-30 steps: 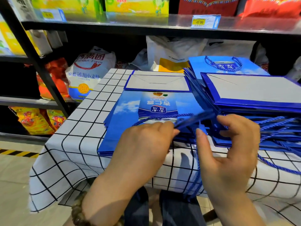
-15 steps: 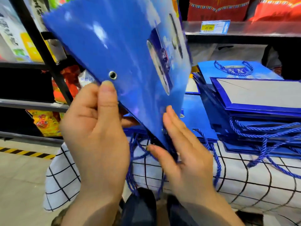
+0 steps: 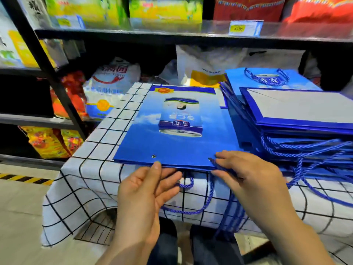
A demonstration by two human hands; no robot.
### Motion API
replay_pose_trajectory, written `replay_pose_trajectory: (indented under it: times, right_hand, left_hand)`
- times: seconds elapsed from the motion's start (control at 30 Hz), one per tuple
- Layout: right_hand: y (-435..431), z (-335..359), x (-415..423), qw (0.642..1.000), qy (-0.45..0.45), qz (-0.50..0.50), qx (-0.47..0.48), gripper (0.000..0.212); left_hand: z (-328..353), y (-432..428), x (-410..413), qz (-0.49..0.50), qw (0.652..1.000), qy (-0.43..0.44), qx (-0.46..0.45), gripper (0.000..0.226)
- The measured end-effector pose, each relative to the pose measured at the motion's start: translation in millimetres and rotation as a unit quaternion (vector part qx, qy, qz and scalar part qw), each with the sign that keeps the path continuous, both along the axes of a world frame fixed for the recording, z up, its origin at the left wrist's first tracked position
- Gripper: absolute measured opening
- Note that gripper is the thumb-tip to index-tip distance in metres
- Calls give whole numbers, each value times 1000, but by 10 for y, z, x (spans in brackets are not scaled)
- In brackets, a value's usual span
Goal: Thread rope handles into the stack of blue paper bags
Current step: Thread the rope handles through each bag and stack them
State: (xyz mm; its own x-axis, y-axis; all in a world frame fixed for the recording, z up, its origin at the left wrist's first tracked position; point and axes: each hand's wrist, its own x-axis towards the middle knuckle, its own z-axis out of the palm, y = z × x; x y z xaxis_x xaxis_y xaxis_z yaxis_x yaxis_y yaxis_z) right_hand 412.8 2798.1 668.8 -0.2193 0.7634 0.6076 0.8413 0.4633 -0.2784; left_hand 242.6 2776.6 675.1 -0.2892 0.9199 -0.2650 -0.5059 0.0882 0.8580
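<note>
Largest first: black metal shelving (image 3: 57, 88) stocked with packaged goods stood behind a table under a white cloth with a black grid (image 3: 95, 169). On the right of the table sat the pile of blue paper bags with handles fitted (image 3: 298, 111), ropes spilling off its near side.

Just left of that pile lay the flat glossy blue paper bag (image 3: 172, 146) in work, printed can face up, open edge toward us at the table's near side, resting on more bags of the same kind. Half a second before, both hands had it up in the air mid-flip; 1 second before, its other face lay up with rope going in. We read this as side 1 done and side 2 starting.

The left hand (image 3: 145, 192) lay with fingers nearly straight and apart, thumb tip touching the bag's near edge, gripping nothing we could see. The right hand (image 3: 246, 175) had its fingers curled, pinching the blue twisted rope (image 3: 191, 212) just beside the right metal eyelet (image 3: 210, 159). 1 loop of rope hung below the bag's edge against the cloth.

The left metal eyelet (image 3: 153, 156) showed empty. Whether the rope end had passed through the right eyelet we could not tell. We judged 2 holes remained for this bag.
</note>
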Motion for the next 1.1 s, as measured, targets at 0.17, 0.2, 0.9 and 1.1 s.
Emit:
replay_pose_trajectory:
  times: [0.17, 0.2, 0.9, 1.1]
  right_hand:
    - [9, 76, 26, 996, 17, 20, -89, 19]
    - [11, 118, 11, 995, 25, 14, -93, 19]
    - [-56, 568, -68, 879, 301, 138, -342, 28]
    - [-91, 466, -165, 867, 181, 148, -440, 18]
  left_hand:
    - [-103, -47, -52, -83, 995, 46, -36, 21]
    - [-122, -61, -37, -119, 989, 76, -36, 23]
    - [363, 224, 133, -279, 917, 236, 161, 25]
    - [520, 391, 77, -255, 958, 26, 127, 23]
